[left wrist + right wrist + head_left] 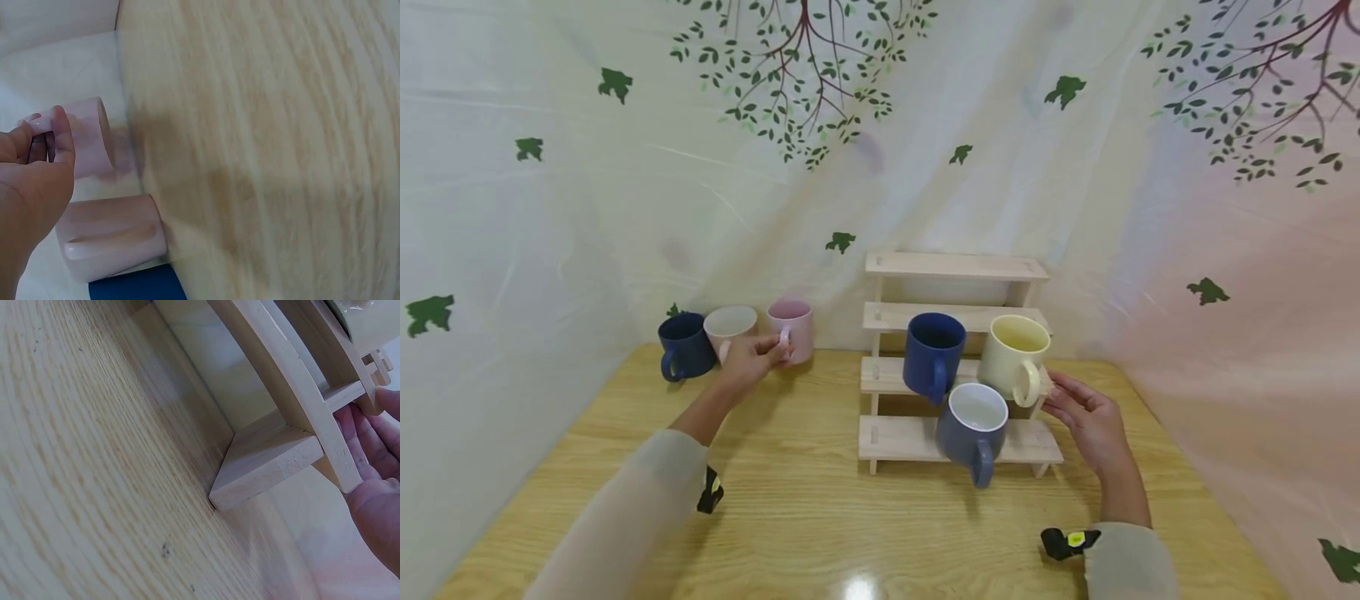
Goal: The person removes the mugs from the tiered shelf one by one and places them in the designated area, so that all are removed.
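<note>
Head view: pink mug [800, 334] (handle [785, 336] pinched) is just beyond left hand [751, 360].

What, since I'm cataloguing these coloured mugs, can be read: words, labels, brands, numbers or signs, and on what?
No legible text.
Yellow patch on black block by pale right sleeve: too small to read.
Yellow patch on black block by pale left sleeve: too small to read.
</note>
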`<state>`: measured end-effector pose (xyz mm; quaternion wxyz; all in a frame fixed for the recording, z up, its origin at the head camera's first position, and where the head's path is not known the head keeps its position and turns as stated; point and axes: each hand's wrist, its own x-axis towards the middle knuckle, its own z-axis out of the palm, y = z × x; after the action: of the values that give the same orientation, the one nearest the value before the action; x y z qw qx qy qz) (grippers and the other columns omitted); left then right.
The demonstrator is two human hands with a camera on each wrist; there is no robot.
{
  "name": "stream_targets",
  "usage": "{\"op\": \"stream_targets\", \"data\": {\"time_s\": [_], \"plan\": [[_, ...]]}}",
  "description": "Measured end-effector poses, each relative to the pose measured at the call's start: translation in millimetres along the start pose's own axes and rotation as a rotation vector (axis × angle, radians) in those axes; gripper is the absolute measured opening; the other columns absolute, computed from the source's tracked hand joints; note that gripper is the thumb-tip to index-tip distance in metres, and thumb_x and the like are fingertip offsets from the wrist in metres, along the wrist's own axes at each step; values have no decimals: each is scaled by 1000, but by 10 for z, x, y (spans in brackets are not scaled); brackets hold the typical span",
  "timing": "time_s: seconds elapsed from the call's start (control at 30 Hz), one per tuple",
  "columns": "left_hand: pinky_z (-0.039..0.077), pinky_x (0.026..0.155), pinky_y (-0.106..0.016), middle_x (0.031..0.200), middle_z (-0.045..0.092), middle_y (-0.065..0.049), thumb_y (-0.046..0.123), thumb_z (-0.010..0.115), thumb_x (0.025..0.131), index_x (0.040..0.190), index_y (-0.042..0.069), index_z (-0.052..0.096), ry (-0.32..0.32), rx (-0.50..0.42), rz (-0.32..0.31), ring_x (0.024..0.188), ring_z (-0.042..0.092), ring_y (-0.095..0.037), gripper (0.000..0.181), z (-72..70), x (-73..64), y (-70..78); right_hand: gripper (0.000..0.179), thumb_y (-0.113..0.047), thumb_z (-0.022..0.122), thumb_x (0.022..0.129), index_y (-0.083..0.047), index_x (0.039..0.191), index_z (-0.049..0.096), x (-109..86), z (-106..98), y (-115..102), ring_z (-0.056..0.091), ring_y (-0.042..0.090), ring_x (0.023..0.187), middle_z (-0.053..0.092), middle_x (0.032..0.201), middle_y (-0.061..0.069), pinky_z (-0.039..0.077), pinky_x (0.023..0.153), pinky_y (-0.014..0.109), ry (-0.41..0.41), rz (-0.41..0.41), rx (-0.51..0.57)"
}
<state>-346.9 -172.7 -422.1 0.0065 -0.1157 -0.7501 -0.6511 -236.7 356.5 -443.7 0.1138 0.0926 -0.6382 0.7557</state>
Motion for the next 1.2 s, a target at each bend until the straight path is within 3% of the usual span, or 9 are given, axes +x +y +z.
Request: {"op": "stream_targets", "data": {"time_s": [0.2, 0.43, 0.67, 0.93, 1.2], "plan": [[57, 95, -40, 108, 70, -20, -1, 56, 103, 127, -22, 58, 22, -17, 3, 87, 69, -7, 32, -15, -11, -122, 45, 2, 59, 101, 21, 140, 45, 18, 4, 10, 73, 11, 99, 73, 114, -4, 58, 90, 28, -5, 3, 1], [60, 90, -33, 111, 67, -27, -6, 53, 103, 126, -27, 54, 31, -52, 22, 87, 68, -6, 31, -45, -57, -193, 47, 1, 59, 102, 21, 141, 43, 28, -6, 21, 73, 11, 100, 73, 116, -4, 58, 90, 28, -8, 8, -4], [61, 85, -29, 103, 70, -21, -6, 55, 102, 125, -27, 54, 49, -58, -10, 83, 69, -7, 31, -108, -62, -291, 45, 1, 59, 102, 20, 140, 45, 23, -7, 6, 72, 11, 100, 73, 116, -4, 58, 91, 28, -9, 6, -5], [61, 87, -32, 105, 69, -25, -3, 57, 102, 124, -26, 56, 28, -37, -49, 85, 70, -11, 31, -131, -38, -283, 38, -1, 62, 101, 10, 137, 58, 13, 1, -19, 72, 11, 101, 73, 116, -4, 58, 91, 28, 1, 21, 0], [57, 94, -45, 108, 68, -26, -5, 58, 101, 122, -28, 54, -19, -34, -78, 86, 72, -13, 31, -151, -94, -292, 35, -2, 62, 101, 6, 136, 61, 6, 13, -18, 72, 11, 101, 73, 116, -5, 58, 91, 27, -4, 29, -4]]}}
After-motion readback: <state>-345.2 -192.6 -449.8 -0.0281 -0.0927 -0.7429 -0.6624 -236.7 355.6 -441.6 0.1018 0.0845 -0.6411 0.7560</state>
